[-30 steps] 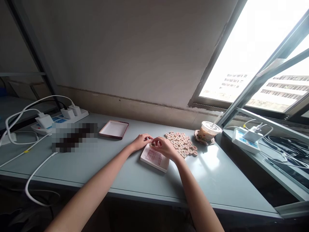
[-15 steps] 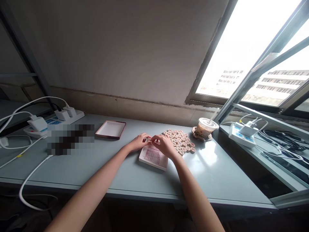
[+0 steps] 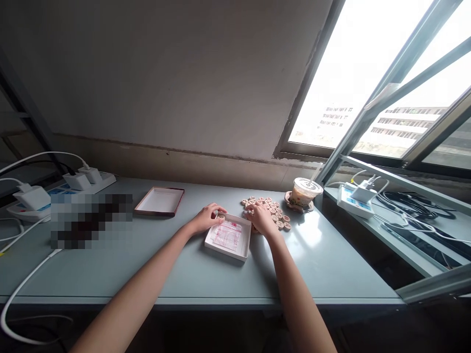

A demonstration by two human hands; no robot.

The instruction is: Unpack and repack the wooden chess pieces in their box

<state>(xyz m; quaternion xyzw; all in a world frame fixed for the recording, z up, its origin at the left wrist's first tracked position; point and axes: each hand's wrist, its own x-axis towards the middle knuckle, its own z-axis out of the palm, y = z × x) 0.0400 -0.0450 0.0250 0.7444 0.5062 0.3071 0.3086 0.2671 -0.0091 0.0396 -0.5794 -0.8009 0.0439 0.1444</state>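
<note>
A shallow white box (image 3: 245,251) lies on the grey table, with a folded sheet with pink lines (image 3: 227,235) inside. One round wooden piece (image 3: 221,217) is at its back left corner. My left hand (image 3: 208,218) curls at that corner, thumb and fingers closed round the box edge beside the piece. To the right of the box, my right hand (image 3: 260,218) rests on the near left part of a cluster of round wooden pieces (image 3: 275,211) marked with characters. Its fingers are bent down onto a piece, and the fingertips are partly hidden.
A box lid (image 3: 159,201) lies open side up at the left. Behind the pieces, a drink cup (image 3: 306,192) with a straw stands on a coaster. Power strips (image 3: 101,181) with white cables are at the far left and right.
My right hand has left the box's back edge and moved right to the pieces. A wooden piece now shows at the box's back left corner. The view has shifted slightly.
</note>
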